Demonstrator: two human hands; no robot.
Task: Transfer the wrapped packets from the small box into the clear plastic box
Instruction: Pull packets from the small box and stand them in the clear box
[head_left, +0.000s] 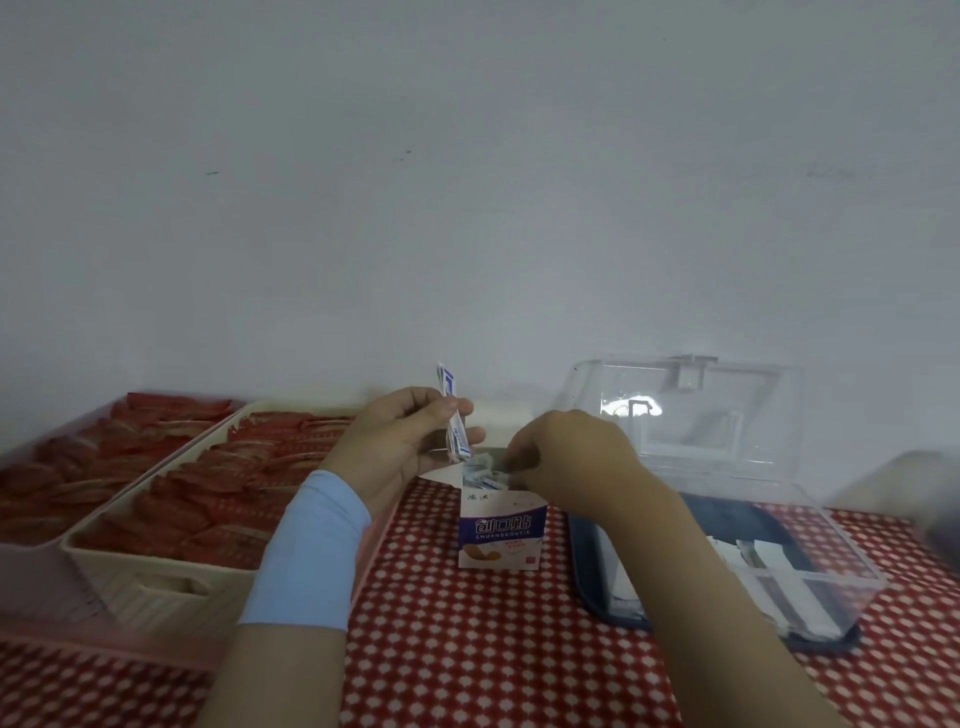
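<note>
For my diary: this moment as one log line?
left hand: grips wrapped packets | right hand: fingers in small box | clear plastic box: lid open

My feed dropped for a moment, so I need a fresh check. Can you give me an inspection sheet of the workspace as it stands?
Surface: red-and-white patterned cloth covers the table.
Job's things: small box upright, top open, wrapped packets inside. Clear plastic box to its right, lid raised, white packets lying in it.
Clutter: cream tray and pinkish tray, both filled with red sachets.
Grips: left hand grips a packet bundle above the small box. Right hand has its fingers in the box's open top; its hold is hidden.
Cables: nothing seen.
Surroundings: plain pale wall; a blurred shape at the far right edge.
</note>
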